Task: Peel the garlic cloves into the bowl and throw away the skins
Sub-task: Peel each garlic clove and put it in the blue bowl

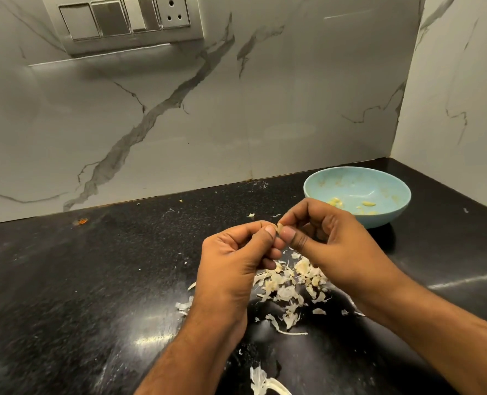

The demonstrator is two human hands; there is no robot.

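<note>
A small garlic clove [279,227] is pinched between the fingertips of both hands, held above the black counter. My left hand [233,260] grips it from the left, thumb on top. My right hand [326,238] pinches it from the right with thumb and forefinger. Most of the clove is hidden by the fingers. Behind the right hand stands a light blue bowl [379,178] holding a few peeled cloves [336,201]. A heap of papery garlic skins [289,286] lies on the counter just below the hands.
The black stone counter [94,280] runs to a marble wall behind and on the right. More skin scraps lie near the front edge [261,380] and left of my wrist [184,305]. A switch panel [122,21] sits high on the wall.
</note>
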